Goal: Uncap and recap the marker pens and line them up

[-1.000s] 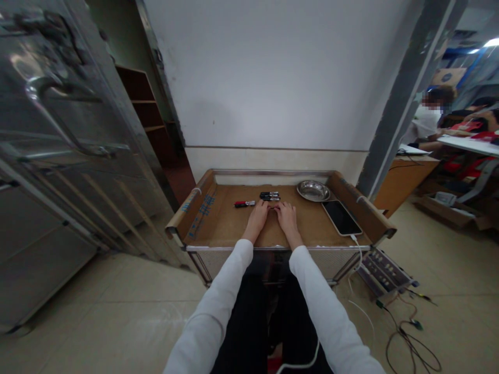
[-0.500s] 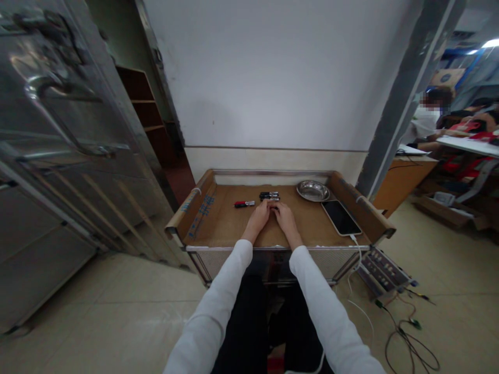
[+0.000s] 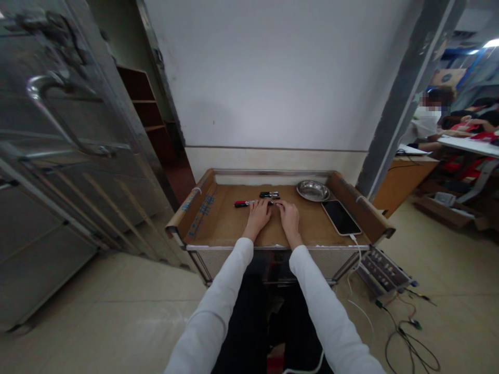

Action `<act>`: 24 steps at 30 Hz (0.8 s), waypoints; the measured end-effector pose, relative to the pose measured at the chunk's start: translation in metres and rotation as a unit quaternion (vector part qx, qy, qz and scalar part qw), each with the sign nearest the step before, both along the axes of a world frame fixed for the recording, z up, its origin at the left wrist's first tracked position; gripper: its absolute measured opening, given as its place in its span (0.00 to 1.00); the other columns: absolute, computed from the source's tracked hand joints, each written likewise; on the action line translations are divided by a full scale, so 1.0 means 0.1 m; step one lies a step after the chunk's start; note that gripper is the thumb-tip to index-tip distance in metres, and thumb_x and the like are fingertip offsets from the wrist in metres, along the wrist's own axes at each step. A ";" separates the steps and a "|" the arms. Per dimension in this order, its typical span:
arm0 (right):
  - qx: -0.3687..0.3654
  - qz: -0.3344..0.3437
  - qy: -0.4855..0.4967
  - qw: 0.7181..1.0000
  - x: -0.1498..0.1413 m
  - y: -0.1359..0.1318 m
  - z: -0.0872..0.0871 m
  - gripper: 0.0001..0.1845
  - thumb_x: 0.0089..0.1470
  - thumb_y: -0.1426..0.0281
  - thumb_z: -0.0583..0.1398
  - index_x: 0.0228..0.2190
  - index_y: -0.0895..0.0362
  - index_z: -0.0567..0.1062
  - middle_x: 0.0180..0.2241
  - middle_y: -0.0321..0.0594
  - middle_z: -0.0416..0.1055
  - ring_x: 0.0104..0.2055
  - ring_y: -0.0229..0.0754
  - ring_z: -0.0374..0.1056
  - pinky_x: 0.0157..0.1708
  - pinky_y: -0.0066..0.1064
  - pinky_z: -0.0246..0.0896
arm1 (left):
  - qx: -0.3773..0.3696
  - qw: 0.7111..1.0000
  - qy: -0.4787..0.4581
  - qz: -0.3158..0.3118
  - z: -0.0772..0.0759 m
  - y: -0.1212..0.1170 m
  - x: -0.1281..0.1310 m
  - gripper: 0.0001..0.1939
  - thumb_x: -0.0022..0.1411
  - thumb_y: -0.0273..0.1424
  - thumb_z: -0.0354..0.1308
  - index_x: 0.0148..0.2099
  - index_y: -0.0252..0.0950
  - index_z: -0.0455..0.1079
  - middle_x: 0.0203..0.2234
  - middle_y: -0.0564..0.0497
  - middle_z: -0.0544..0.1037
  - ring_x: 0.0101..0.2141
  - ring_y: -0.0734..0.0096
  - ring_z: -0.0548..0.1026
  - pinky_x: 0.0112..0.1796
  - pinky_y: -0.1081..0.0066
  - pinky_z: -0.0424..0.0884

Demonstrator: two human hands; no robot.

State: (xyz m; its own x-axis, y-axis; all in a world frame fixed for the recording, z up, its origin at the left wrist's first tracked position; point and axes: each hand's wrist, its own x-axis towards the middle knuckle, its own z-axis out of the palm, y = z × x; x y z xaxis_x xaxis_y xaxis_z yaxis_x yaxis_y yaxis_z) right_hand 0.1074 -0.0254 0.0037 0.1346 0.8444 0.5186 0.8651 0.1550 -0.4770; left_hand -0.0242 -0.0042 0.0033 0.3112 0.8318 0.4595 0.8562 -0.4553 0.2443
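Observation:
My left hand (image 3: pixel 258 216) rests palm down on the cardboard, its fingers stretched out and reaching the lying pens. Thumb and fingers of my right hand (image 3: pixel 289 215) are pinched on the end of a slim dark pen (image 3: pixel 273 203), which spans the small gap between the hands. Just beyond the fingertips lie black pens with silvery parts (image 3: pixel 268 194), side by side. A red pen (image 3: pixel 240 203) lies with a black one to the left, their right ends close to my left fingers. Part of the pinched pen is hidden by my fingers.
A round steel bowl (image 3: pixel 313 190) stands at the back right of the cardboard-lined cart (image 3: pixel 218 228). In front of it lies a phone (image 3: pixel 342 217) with a white cable. A metal door (image 3: pixel 78 171) is at left. A person (image 3: pixel 427 119) sits far right.
My hands were close together over a small dark thing. Now they have drawn slightly apart, my left fingers stretched toward the pens at left, my right hand still pinching.

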 end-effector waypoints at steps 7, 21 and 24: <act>-0.007 -0.030 0.035 0.999 0.00 -0.02 0.01 0.15 0.62 0.69 0.49 0.43 0.56 0.74 0.41 0.43 0.76 0.39 0.41 0.69 0.41 0.29 0.56 | 0.009 1.000 0.001 -0.019 0.03 -0.02 -0.01 0.18 0.64 0.32 0.50 0.56 0.38 0.63 0.52 0.43 0.69 0.54 0.59 0.65 0.54 0.57 0.57; -0.001 -0.074 0.053 0.996 0.02 -0.05 0.03 0.16 0.61 0.71 0.50 0.41 0.56 0.77 0.40 0.44 0.76 0.40 0.43 0.69 0.42 0.30 0.56 | -0.002 1.000 -0.012 -0.017 0.07 -0.02 -0.02 0.09 0.65 0.30 0.50 0.45 0.35 0.67 0.43 0.44 0.75 0.46 0.63 0.70 0.50 0.62 0.60; -0.002 -0.061 0.051 0.997 0.04 -0.03 0.02 0.17 0.60 0.71 0.49 0.41 0.56 0.77 0.41 0.44 0.76 0.41 0.43 0.69 0.44 0.31 0.57 | -0.001 1.000 -0.017 -0.021 0.07 -0.02 -0.03 0.09 0.65 0.30 0.50 0.46 0.35 0.67 0.44 0.44 0.75 0.47 0.62 0.70 0.50 0.62 0.59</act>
State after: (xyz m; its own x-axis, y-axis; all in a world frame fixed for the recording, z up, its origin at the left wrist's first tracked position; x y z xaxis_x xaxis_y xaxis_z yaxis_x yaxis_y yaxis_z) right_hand 0.1116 -0.0280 0.0055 0.2891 0.8202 0.4936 0.8242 0.0491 -0.5642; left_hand -0.0267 -0.0060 0.0099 0.3294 0.8196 0.4687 0.8278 -0.4895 0.2742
